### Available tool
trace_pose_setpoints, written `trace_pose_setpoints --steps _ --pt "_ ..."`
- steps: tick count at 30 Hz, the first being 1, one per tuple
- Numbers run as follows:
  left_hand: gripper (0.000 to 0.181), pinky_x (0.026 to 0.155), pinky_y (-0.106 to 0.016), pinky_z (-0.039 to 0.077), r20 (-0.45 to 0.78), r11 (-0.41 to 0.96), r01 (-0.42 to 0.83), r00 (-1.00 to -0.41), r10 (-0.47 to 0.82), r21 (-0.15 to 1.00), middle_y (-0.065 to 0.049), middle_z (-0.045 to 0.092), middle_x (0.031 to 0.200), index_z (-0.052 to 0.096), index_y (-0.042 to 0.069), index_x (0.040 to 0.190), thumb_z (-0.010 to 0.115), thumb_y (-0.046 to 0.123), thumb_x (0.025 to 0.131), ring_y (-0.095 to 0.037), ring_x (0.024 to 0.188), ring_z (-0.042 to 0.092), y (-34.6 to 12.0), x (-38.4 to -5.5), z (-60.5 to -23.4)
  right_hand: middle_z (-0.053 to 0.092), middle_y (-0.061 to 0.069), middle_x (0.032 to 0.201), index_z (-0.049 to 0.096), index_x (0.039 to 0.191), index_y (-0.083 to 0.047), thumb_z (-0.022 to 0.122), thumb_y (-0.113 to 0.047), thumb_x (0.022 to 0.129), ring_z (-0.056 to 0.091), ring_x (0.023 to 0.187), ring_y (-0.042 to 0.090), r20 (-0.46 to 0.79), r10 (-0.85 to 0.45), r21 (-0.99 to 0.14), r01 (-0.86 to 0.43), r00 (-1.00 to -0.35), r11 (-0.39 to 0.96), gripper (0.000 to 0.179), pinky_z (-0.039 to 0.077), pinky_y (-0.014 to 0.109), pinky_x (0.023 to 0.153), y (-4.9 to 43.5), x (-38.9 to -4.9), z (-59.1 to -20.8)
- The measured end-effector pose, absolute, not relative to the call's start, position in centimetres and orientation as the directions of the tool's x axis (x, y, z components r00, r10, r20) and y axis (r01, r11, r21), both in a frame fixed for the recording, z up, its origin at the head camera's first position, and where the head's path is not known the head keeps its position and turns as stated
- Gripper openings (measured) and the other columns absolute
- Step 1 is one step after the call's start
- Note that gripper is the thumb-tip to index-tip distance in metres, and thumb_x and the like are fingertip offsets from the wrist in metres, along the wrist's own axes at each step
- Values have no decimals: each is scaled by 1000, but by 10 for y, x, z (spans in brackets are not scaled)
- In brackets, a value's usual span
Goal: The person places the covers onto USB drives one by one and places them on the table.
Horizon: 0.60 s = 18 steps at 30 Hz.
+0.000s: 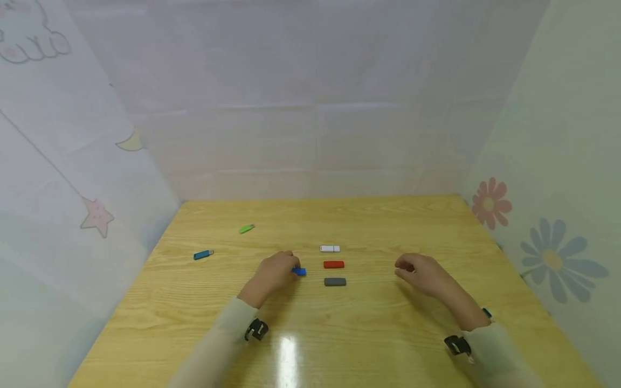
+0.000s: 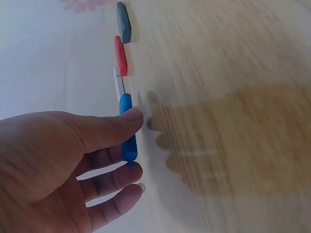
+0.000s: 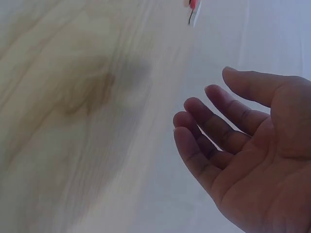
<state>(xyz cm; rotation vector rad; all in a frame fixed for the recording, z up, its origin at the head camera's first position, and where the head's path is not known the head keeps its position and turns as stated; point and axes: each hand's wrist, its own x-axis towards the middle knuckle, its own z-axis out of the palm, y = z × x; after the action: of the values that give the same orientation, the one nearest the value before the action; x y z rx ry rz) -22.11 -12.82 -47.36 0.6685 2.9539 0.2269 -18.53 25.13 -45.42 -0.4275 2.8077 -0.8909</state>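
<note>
The supporting surface is a flat table point(image 1: 383, 223) with a yellow-brown wood-grain finish and a bright light reflection point(image 1: 288, 361) on its near part. At mid-table, a white USB stick point(image 1: 327, 249), a red stick point(image 1: 333, 264) and a dark grey stick point(image 1: 335, 282) lie crosswise, ordered from far to near, none touching. Toward the left, a green USB stick point(image 1: 246, 229) lies obliquely, with a teal-blue USB stick point(image 1: 201, 255) nearer the left edge.
</note>
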Motion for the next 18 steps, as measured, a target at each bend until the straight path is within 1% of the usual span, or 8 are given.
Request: trace_pose_setpoints --steps 4,9,13,18 --pt "17 83 -39 56 -96 893 398 -901 424 208 0 70 102 77 14 106 79 21 90 -21 96 66 -131 -222 -476 68 14 111 66 117 2 63 -18 101 62 103 35 -58 -301 -556 -220 -952 802 26 53 51 83 271 -175 -455" --pt "20 85 -41 56 -99 883 390 -899 427 261 0 71 104 77 15 107 80 24 89 -22 98 67 -134 -225 -479 67 21 115 67 116 5 65 -16 99 61 106 44 -45 -279 -518 -216 -959 827 27 53 55 84 290 -166 -457" --pt "20 87 -39 55 -113 875 379 -897 428 301 1 70 102 78 16 106 81 23 88 -20 96 66 -135 -225 -478 67 24 114 67 116 7 66 -15 98 61 106 46 -46 -277 -504 -217 -960 836 28 54 55 83 301 -162 -459" --pt "18 86 -38 54 -126 865 370 -893 432 340 3 69 100 77 16 104 82 22 88 -19 95 65 -135 -224 -476 68 23 111 67 115 7 66 -15 98 63 103 45 -69 -268 -474 -205 -961 856 28 54 54 81 318 -159 -462"
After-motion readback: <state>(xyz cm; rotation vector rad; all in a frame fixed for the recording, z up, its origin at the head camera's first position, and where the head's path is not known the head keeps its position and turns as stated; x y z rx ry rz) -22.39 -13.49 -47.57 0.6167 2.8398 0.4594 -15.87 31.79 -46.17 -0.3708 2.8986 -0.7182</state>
